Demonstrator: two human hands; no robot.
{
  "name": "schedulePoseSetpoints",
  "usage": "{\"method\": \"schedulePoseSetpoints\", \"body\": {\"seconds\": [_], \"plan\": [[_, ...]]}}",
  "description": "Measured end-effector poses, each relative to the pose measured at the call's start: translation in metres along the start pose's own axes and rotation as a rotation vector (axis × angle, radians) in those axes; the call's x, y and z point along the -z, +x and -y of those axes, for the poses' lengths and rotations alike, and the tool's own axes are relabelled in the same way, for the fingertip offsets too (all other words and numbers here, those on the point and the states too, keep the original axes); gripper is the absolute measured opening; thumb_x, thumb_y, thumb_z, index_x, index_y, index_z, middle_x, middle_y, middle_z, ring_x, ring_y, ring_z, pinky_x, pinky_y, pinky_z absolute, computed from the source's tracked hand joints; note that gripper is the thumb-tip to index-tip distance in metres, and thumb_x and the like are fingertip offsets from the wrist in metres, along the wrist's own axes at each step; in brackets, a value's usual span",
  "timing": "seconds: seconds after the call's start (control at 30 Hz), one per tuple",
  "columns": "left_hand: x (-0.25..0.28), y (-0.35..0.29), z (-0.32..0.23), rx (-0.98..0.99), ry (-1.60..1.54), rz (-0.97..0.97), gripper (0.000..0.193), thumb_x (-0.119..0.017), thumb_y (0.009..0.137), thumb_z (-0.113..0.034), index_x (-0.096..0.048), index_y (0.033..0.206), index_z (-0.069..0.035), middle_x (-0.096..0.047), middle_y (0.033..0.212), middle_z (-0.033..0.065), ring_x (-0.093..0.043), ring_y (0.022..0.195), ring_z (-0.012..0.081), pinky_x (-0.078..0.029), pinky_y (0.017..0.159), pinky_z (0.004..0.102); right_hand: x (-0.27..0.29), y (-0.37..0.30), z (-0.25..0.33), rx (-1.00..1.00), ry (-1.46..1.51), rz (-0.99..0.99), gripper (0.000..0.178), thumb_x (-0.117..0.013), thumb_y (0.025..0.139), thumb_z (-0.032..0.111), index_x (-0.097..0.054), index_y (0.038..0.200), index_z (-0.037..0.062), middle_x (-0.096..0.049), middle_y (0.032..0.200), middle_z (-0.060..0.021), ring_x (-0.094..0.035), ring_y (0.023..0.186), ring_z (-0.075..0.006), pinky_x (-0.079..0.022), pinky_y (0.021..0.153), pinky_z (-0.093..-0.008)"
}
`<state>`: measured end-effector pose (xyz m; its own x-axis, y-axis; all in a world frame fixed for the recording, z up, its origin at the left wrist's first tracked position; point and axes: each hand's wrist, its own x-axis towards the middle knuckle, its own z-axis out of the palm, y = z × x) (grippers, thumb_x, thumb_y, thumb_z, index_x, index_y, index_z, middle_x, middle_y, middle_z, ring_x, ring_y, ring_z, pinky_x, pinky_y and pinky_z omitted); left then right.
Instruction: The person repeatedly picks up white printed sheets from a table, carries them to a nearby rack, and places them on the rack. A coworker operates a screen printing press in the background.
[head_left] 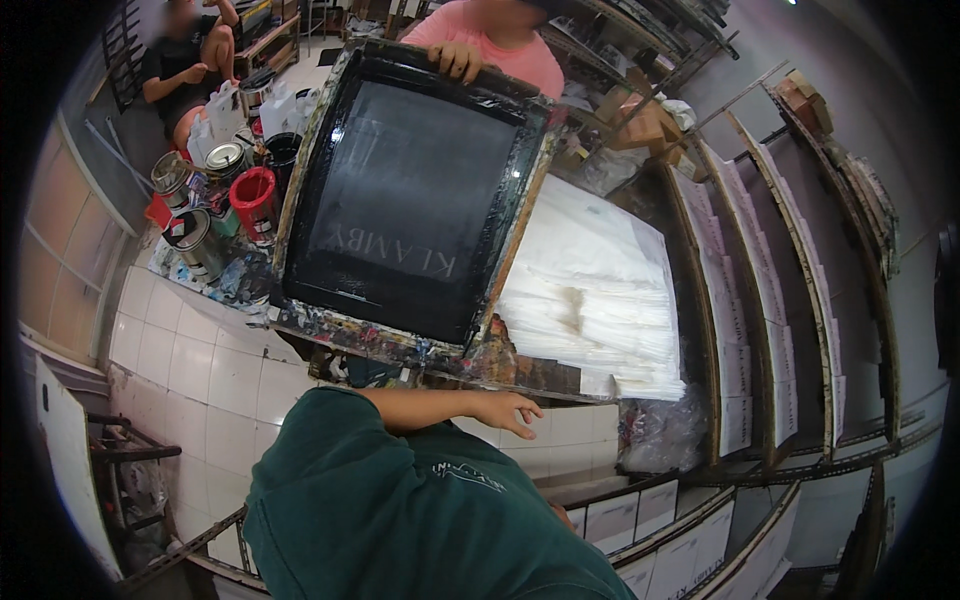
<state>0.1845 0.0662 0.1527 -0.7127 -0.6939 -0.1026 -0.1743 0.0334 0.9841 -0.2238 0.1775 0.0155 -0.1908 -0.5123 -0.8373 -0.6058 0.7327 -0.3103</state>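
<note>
My left hand (pixel 508 411) reaches across in front of my green shirt, its fingers loosely spread and holding nothing. It hovers by the near edge of the worktable, just below a stack of white sheets or bags (pixel 600 290). A large screen-printing frame (pixel 400 210) with a dark mesh and black ink along its sides sits tilted on the table, apart from my hand. At its far edge, a co-worker's hand (pixel 455 60) in a pink sleeve grips the frame. Only a patch of skin, perhaps my right hand (pixel 565 517), shows beside my shirt; its fingers are hidden.
Ink cans and a red bucket (pixel 255 205) crowd the table's left side. Drying racks (pixel 770 300) with white printed pieces stand to the right, and more racks (pixel 680 545) lie near my right side. Another person (pixel 185 70) sits at the far left.
</note>
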Motion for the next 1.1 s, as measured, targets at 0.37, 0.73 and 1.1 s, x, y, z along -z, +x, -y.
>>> {"method": "schedulePoseSetpoints", "body": {"seconds": [0.37,0.73,1.1], "plan": [[-0.005,-0.021,0.007,0.106,0.019,-0.019,0.067,-0.064,0.075,-0.045,-0.042,0.126,-0.009,-0.051,0.114,0.0119,-0.059,0.09,0.0218,-0.046,0.075,0.0301,-0.01,-0.01,0.004,0.171,-0.21,0.103,0.047,-0.051,0.079,0.015,-0.043,0.123,0.0013,-0.052,0.118,-0.0135,-0.053,0.101,-0.0283,-0.041,0.085,-0.0399],[-0.014,-0.023,0.02,0.119,0.099,-0.052,0.069,-0.067,0.072,-0.045,-0.044,0.125,-0.008,-0.052,0.112,0.0129,-0.059,0.083,0.0222,-0.047,0.07,0.029,-0.021,-0.025,0.021,0.04,0.031,0.011,0.05,-0.054,0.076,0.015,-0.043,0.122,0.0002,-0.053,0.111,-0.0171,-0.055,0.095,-0.0272,-0.043,0.076,-0.0444],[-0.017,0.042,0.043,0.075,0.875,-0.055,0.071,-0.069,0.064,-0.044,-0.046,0.123,-0.011,-0.044,0.117,0.0139,-0.046,0.106,0.0304,-0.041,0.083,0.0425,-0.031,-0.026,-0.002,-0.049,0.031,0.016,0.052,-0.057,0.075,0.016,-0.043,0.125,0.0131,-0.053,0.112,-0.0102,-0.054,0.097,-0.0263,-0.043,0.077,-0.0481]]}}
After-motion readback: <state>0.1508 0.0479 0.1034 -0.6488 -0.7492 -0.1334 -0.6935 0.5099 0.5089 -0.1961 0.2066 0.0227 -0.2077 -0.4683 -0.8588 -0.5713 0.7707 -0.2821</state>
